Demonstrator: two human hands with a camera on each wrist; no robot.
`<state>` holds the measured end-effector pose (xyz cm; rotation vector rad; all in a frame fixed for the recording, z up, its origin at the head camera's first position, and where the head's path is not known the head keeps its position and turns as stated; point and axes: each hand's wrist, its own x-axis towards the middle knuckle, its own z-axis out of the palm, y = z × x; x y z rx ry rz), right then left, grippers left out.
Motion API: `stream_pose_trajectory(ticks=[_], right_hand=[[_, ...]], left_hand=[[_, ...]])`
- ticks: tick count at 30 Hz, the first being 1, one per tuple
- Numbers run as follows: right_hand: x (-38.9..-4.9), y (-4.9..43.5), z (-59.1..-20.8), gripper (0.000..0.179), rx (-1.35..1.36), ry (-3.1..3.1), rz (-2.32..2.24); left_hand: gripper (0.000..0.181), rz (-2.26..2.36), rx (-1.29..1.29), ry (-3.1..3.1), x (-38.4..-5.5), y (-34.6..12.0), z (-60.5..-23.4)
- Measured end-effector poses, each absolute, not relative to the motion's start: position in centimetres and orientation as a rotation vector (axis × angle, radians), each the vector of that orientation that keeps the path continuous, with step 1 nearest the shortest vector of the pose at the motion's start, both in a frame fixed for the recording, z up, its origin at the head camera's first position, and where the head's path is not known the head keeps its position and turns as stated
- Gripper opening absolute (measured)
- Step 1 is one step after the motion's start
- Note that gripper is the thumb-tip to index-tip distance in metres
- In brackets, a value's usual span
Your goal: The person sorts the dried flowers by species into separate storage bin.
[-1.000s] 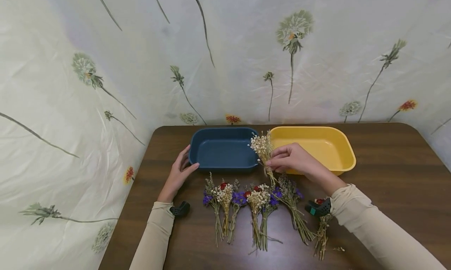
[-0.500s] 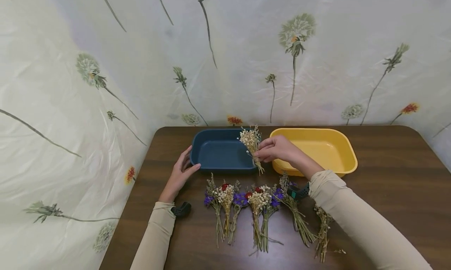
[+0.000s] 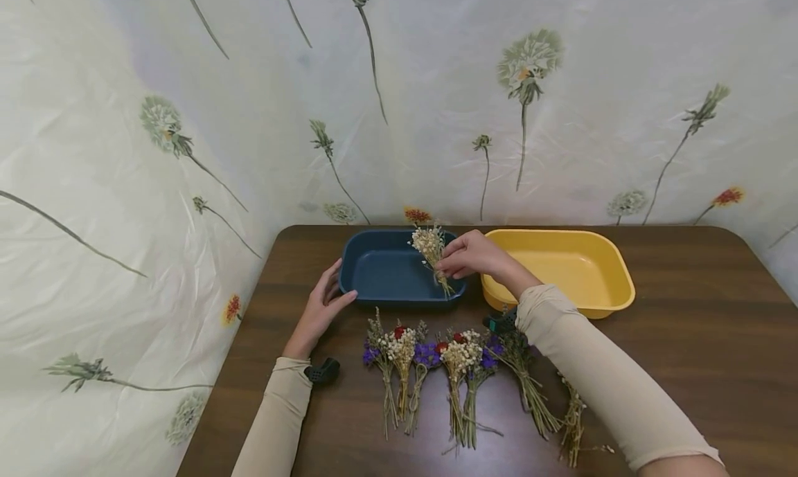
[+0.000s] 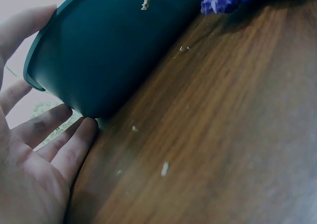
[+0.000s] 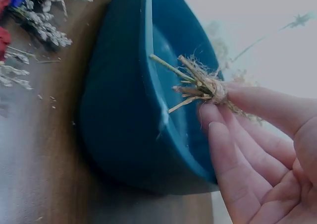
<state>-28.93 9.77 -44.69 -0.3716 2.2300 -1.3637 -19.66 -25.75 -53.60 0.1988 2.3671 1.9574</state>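
Observation:
In the head view my right hand (image 3: 472,253) pinches a small dried-flower bouquet (image 3: 429,245) with cream blossoms. The bouquet is over the right part of a dark blue tub (image 3: 374,301). Up close in the right wrist view, thumb and fingertips hold the twine-tied stems (image 5: 210,87), their cut ends near the tub's rim. My left hand (image 3: 320,311) is at the tub's left end, its thumb by the front rim. The left wrist view shows the fingers (image 4: 74,152) extended against the tub's outer wall (image 4: 109,55), holding nothing else.
A yellow tub (image 3: 614,302) stands right of the blue one. In front lie several dried bouquets with white, red and purple flowers (image 3: 427,354). Another bouquet (image 3: 572,421) is partly under the right forearm. A flower-printed cloth (image 3: 424,117) hangs behind the wooden table (image 3: 686,366).
My right hand has carried the cream bouquet leftward, from between the two tubs to over the blue tub. The left hand has stayed at the blue tub's end.

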Motion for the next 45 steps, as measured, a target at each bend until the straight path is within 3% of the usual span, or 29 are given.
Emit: stream_pose_trajectory(ticks=[21, 38, 45], right_hand=[[-29.7, 5.7, -44.7, 0.012, -0.469, 2.491, -0.854], [-29.2, 5.0, -44.9, 0.012, -0.484, 2.557, -0.751], [-29.1, 5.4, -44.7, 0.021, -0.468, 2.534, -0.814]], left_hand=[[0.073, 1.955, 0.19, 2.351, -19.4, -26.0, -53.5], [0.075, 1.941, 0.2, 2.371, -19.5, -26.0, -53.7], [0.074, 1.935, 0.214, 2.377, -19.6, -26.0, -53.8]])
